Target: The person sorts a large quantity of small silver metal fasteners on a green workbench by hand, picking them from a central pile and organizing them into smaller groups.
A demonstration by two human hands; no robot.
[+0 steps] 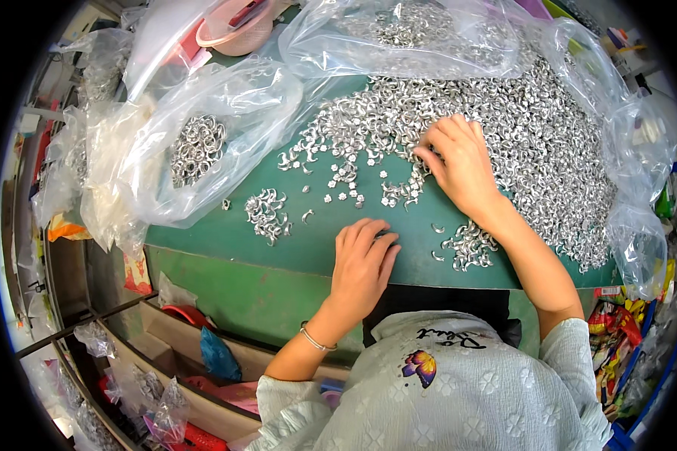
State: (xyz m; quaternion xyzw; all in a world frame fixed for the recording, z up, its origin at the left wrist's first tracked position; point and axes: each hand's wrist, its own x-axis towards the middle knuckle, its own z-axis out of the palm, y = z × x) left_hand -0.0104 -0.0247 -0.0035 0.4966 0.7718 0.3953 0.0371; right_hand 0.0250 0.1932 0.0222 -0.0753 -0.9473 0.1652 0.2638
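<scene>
A large pile of small silvery curved metal pieces spreads over the dark green table. At its near left edge, my right hand reaches in with bent fingers, the thumb apart from them; its fingertips touch the pieces. My left hand, a bracelet on its wrist, rests on the table near the front edge. Its fingers are loosely bent and apart, with nothing visible in them. Between the hands lie small flower-shaped pieces. One small heap sits left of my left hand, another below my right forearm.
A clear plastic bag at the left holds silvery rings. Another clear bag lies across the back over more pieces. A pink basket stands at the far left. Below the table is an open drawer with bags in it.
</scene>
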